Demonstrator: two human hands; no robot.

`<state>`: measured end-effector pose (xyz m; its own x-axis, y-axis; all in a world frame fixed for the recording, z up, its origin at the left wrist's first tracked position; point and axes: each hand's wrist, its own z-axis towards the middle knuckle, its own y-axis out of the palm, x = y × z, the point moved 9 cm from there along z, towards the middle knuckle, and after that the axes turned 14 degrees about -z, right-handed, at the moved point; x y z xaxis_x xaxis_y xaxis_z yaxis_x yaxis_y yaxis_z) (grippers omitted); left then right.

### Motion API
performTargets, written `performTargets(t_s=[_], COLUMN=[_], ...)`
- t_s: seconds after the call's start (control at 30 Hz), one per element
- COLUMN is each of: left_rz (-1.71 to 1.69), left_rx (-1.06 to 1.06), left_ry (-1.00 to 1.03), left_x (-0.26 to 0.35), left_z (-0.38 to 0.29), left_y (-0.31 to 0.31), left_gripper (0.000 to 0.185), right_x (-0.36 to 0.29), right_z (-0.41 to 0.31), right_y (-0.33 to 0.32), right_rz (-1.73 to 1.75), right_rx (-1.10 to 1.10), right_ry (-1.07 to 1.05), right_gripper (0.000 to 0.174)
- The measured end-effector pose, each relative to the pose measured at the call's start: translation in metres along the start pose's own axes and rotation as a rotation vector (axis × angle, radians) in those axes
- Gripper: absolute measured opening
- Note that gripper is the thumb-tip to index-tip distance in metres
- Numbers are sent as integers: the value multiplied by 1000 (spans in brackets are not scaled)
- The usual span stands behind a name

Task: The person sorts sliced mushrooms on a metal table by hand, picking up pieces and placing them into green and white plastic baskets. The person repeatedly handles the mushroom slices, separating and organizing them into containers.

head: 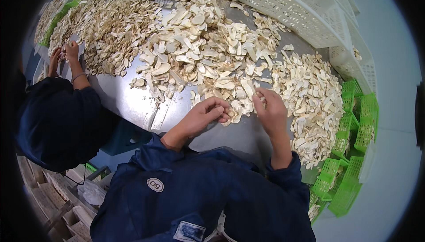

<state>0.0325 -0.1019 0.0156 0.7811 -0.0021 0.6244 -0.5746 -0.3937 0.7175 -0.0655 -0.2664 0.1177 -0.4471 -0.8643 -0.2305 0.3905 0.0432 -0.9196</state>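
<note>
Pale dried mushroom slices (206,56) lie heaped on a stainless steel table (132,100) in front of me. My left hand (214,110) is at the near edge of the heap, its fingers curled beside some slices; whether it grips one is hidden. To its right, my right hand (269,104) has thumb and forefinger pinched together on a small pale piece, likely a slice, mostly covered by the fingers. Another pile of slices (315,105) spreads to the right of my right hand. Smaller, browner slices (113,32) form a broad heap at the far left.
White perforated plastic baskets (292,12) stand along the far right edge. Green plastic baskets (348,119) with slices line the right side. At left, a co-worker in dark blue clothing (63,119) has both hands over the table. Stacked trays (49,195) stand at lower left.
</note>
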Motion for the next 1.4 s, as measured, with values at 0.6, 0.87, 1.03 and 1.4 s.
performTargets(t_s=[0.6, 0.87, 1.03, 1.4], left_rz=[-32, -43, -40, -91], left_rx=[-5, 21, 49, 5], left_ry=[-51, -36, 81, 219], left_x=[-3, -4, 1, 15], left_z=[-22, -36, -14, 4], left_y=[-3, -15, -11, -26], left_gripper=[26, 24, 29, 26], right_x=[-58, -51, -48, -19], right_z=[28, 35, 42, 153], right_y=[27, 52, 36, 94], right_rz=[210, 163, 264, -17], right_rx=[-134, -245, -250, -210], right_ry=[-284, -158, -257, -128], right_gripper=[33, 24, 33, 93])
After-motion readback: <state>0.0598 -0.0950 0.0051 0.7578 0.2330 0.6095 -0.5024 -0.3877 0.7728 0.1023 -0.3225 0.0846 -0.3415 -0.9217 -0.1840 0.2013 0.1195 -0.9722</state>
